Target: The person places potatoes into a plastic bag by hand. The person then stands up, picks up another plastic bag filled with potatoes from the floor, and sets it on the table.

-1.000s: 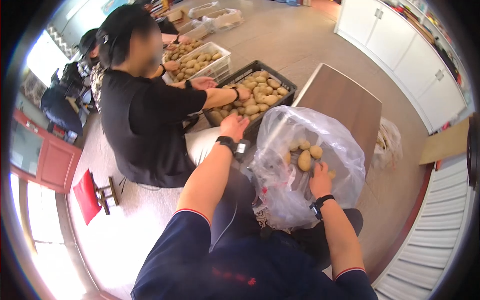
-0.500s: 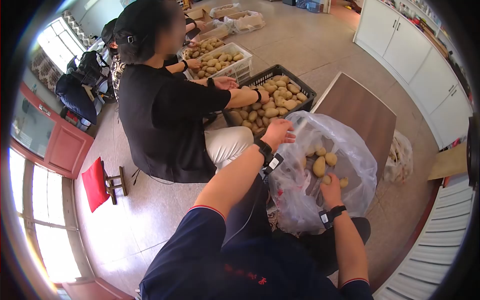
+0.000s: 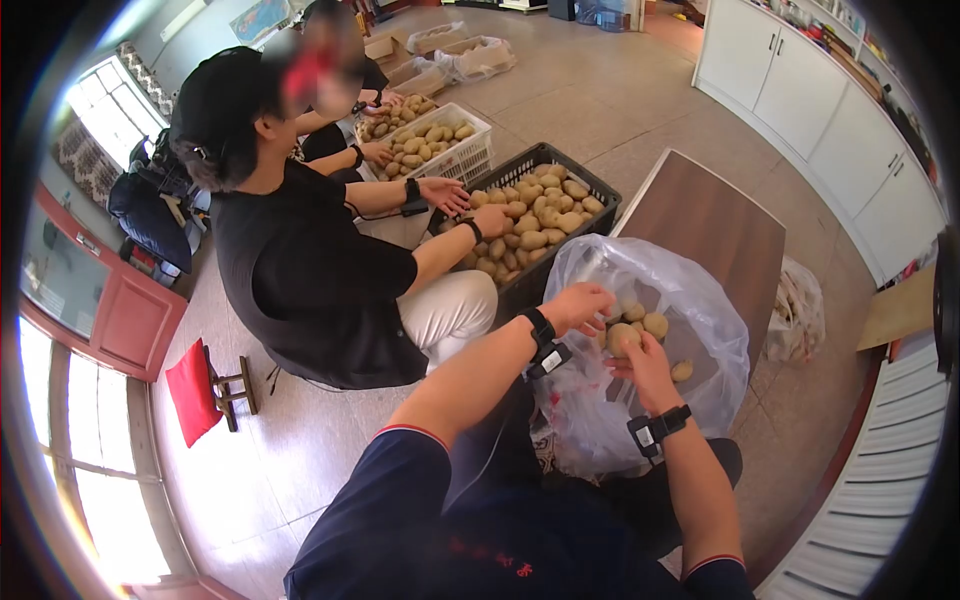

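Apparently, picking is in hand: the right hand [image 3: 652,374] holds one potato [image 3: 622,339], the left hand [image 3: 578,308] is loosely open just beside it; the next move calls for steady fingers.

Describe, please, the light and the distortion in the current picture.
In the head view, glare from the panes at lower left whitens the nearby floor; in the same head view, the white cabinets bend strongly, corners go black, and the plastic bag shows pale highlights.

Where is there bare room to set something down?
Free: the brown wood-grain tabletop beyond the translucent plastic bag, and tiled floor between the red stool cushion and navy sleeve. Crowded: the bag's mouth, with tan potatoes, left hand and right hand; the filled black plastic crate.
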Available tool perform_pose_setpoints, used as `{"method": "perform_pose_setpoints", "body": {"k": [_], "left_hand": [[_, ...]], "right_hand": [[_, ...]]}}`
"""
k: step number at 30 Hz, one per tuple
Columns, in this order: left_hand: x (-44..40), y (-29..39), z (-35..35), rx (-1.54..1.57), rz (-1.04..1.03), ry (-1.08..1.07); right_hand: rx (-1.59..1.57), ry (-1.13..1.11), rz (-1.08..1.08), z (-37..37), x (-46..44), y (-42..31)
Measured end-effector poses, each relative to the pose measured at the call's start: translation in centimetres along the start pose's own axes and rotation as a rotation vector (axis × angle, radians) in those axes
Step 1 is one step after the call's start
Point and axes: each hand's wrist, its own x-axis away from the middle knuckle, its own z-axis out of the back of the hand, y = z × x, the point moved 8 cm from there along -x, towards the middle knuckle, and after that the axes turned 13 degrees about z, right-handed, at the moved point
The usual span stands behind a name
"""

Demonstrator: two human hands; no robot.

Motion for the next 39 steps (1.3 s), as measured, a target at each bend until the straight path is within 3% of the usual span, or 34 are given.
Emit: {"method": "perform_pose_setpoints", "body": {"k": [11,18,20,25,27,28,30,33,37,39], "left_hand": [[1.5,-0.4,-3.4,-0.033,0.098,-0.382],[1.4,0.1,-1.7,0.060,0.048,-0.294],[2.1,1.6,-0.9,-0.009,-0.150,-0.252],[2.0,2.1,1.3,0.289,-0.053,-0.218],[1.4,2.0,2.7,0.351,-0.056,-0.164],[1.2,2.0,3.6,0.449,-0.069,-0.131],[0.7,1.9,5.2,0.544,-0.081,-0.100],[0.2,0.9,8.3,0.765,-0.101,0.017],[-0.7,-0.4,11.5,0.815,-0.122,0.055],[-0.5,-0.9,13.3,0.855,-0.147,0.157]], "right_hand": [[0.162,-0.022,0.182,-1.1,-1.4,-1.7],[0.190,0.002,0.195,-0.8,-1.5,-1.2],[0.220,-0.005,0.190,-0.1,-1.5,-0.2],[0.321,0.010,0.186,3.0,-1.3,2.2],[0.661,0.082,0.424,5.2,-1.2,1.6],[0.661,0.085,0.422,6.4,-1.0,2.0],[1.206,0.161,0.559,7.8,-0.1,0.7],[1.365,0.207,0.494,10.2,0.1,1.1],[1.501,0.230,0.506,11.6,0.9,1.4],[1.517,0.207,0.398,12.1,0.7,2.3]]}}
